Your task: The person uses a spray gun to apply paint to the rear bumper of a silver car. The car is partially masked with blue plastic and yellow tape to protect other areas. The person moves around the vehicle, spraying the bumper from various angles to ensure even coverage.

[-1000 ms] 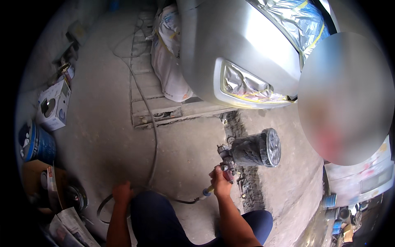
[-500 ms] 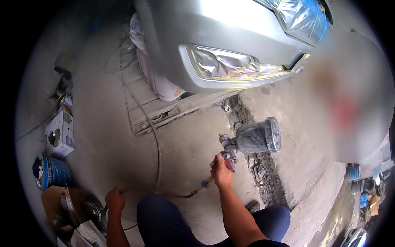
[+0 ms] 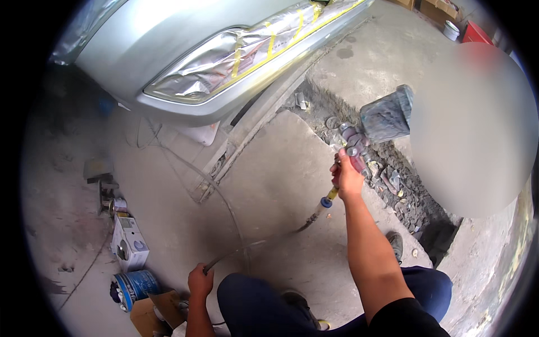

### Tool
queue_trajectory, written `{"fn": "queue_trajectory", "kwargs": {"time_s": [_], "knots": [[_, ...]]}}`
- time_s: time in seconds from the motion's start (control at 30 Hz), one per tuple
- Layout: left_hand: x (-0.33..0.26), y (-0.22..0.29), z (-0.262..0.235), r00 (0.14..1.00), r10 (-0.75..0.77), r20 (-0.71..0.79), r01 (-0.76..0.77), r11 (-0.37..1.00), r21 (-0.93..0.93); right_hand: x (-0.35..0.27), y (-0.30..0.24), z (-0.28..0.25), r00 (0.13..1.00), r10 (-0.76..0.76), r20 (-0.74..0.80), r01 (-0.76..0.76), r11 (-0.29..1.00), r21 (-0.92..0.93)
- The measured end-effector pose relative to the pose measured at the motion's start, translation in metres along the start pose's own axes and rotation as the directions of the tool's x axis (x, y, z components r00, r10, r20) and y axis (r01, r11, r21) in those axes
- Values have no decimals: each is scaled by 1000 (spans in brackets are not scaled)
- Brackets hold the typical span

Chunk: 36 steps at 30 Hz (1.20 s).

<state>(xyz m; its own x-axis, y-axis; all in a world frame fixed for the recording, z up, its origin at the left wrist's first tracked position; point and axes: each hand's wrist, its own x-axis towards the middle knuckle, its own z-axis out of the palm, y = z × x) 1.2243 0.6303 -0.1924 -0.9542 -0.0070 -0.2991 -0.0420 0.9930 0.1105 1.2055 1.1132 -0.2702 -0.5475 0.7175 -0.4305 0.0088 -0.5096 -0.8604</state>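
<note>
Hose [image 3: 225, 258], dark and curved, joins a smudged spray gun [image 3: 355, 140].

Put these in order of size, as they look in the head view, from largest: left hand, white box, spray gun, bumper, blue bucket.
1. Bumper
2. Spray gun
3. Blue bucket and white box: they look alike, so not ranked
4. Left hand

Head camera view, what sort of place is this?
Most likely a car painting workshop: a silvery bumper has its opening covered with sheeting and yellow tape, and the right hand holds a spray gun.
</note>
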Motion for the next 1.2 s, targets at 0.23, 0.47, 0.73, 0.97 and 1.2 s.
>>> {"fn": "queue_trajectory", "kwargs": {"time_s": [0.23,0.47,0.73,0.97,1.2], "knots": [[26,100,4,993,88,-78,-81,993,81,16,-24,-41,995,8,101,-10,1000,15],[-9,112,-19,996,9,-91,3,990,138,28,-3,-4,823,256,506,-275,961,-40],[-37,200,-5,999,2,-49,2,996,86,125,-42,-34,943,153,297,-170,985,30],[-23,293,8,975,158,-156,-146,986,85,203,-80,-70,999,-9,52,5,996,85],[-57,295,-33,985,-21,-169,37,995,90,166,-60,-52,948,124,292,-135,991,19]]}}
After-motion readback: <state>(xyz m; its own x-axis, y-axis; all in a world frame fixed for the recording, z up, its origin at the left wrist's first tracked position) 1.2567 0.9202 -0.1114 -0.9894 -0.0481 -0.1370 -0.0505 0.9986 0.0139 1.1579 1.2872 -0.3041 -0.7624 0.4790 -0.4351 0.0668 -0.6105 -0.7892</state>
